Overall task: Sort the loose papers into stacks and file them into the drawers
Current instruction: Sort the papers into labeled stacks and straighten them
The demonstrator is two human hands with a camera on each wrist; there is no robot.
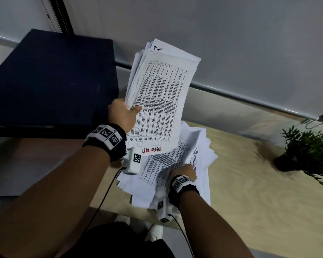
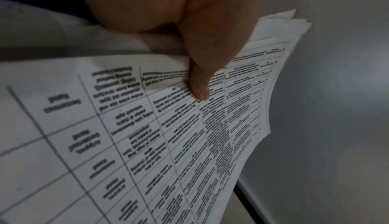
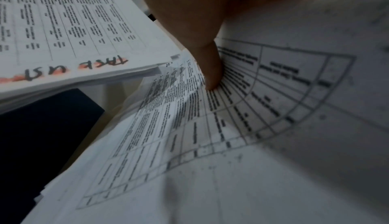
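Here the person's left hand (image 1: 122,114) holds a thick sheaf of printed table sheets (image 1: 158,101) raised off the counter (image 1: 250,183), its thumb (image 2: 200,84) pressed on the top page and the other fingers hidden beneath, so the sheaf is pinched at its left edge. The top page carries a dense grid of text, and handwriting highlighted in orange runs along its near edge. The sheaf tilts up and away from the person, its far end fanned out slightly against the grey wall (image 1: 231,34).

Just below the sheaf, a loose pile of papers (image 1: 199,151) lies spread and uneven on the pale wood counter. The right hand (image 1: 185,170) rests at the near side of that pile; the right wrist view shows its thumb (image 3: 210,71) pressing a curled printed sheet, and the other fingers are out of sight, so the hand seems to pinch that sheet, though the full grip cannot be told.

To the left of the pile stands a dark navy cabinet (image 1: 52,79), its flat top bare in the part seen; no drawer front shows. Well to the right of the pile, a small potted plant (image 1: 306,151) in a dark pot sits on the counter.
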